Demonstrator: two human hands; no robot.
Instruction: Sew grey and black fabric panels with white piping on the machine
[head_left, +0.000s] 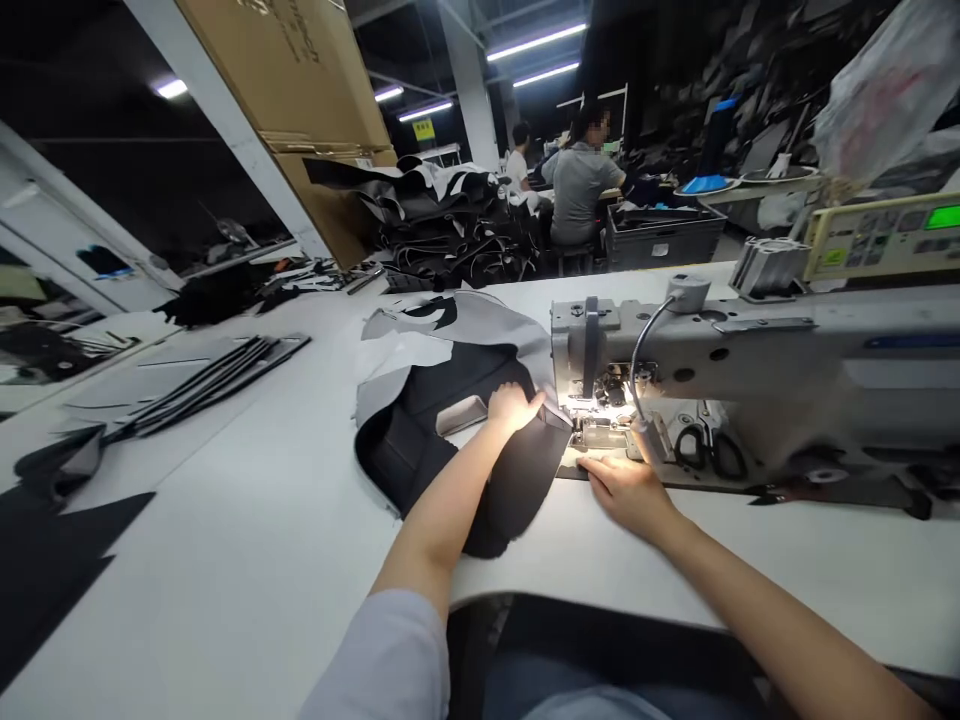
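Handling black cloth (536,480) at a sewing machine (757,360), two bare hands. Cloth sits on the white table (255,570), left of the machine, bunched and folded, pale grey backing showing along its far side. Long axis runs roughly front to back, from a rounded near end to the grey far end; folds make it loose. One corner points right, reaching the lit needle area. Gap in the middle, left of the left hand, shows white through it.

Left hand (514,408) is on top of the cloth, thumb stuck out rightward along it; fingertips hidden, can't tell if it's pinching. Right hand (630,490) lies low at the front edge of the machine bed, fingers stretched out leftward, nothing visibly gripped, fingertips near the cloth's corner; contact with cloth unclear.

Scissors (709,452) on the bed, right of the right hand, handles toward the person. Small lamp (651,440) just above that hand. Stacked panels (214,385) on the table, far left, slanting up to the right.
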